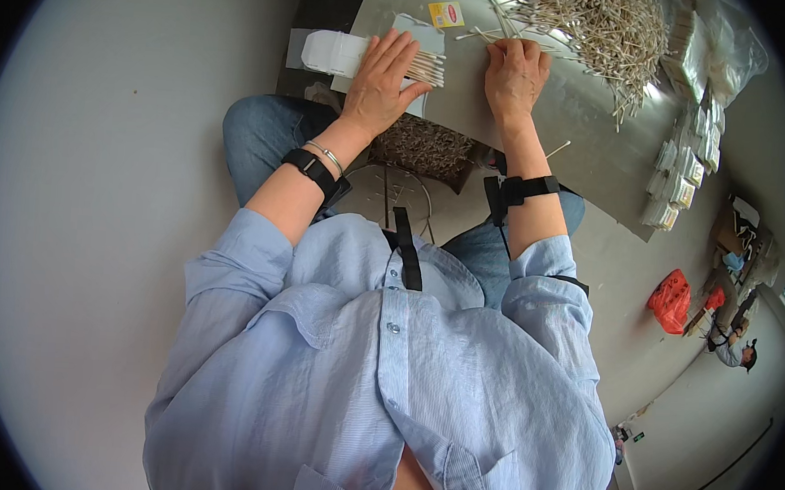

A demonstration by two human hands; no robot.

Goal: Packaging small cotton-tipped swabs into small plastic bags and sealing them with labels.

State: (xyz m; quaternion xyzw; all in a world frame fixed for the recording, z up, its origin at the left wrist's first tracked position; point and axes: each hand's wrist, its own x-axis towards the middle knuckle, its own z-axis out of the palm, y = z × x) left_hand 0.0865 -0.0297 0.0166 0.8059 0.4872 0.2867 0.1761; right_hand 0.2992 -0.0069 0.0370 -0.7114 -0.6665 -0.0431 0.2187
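My left hand (383,81) lies flat, fingers stretched out, over a row of cotton swabs (428,68) whose white tips stick out to its right. Under and left of that hand is a white card box (332,54), its flap end showing. My right hand (516,78) has its fingers bent down and closed on loose cotton swabs (503,23) on the metal table; the fingertips are partly hidden. Beyond it rises a large heap of cotton swabs (594,28).
A small yellow packet (445,15) lies between my hands on the metal table (586,158). Filled clear packs (685,169) line its right side, beside plastic bags (732,50). Under the table is a container of swabs (425,148). Another person (732,351) is far right, near a red bag (670,302).
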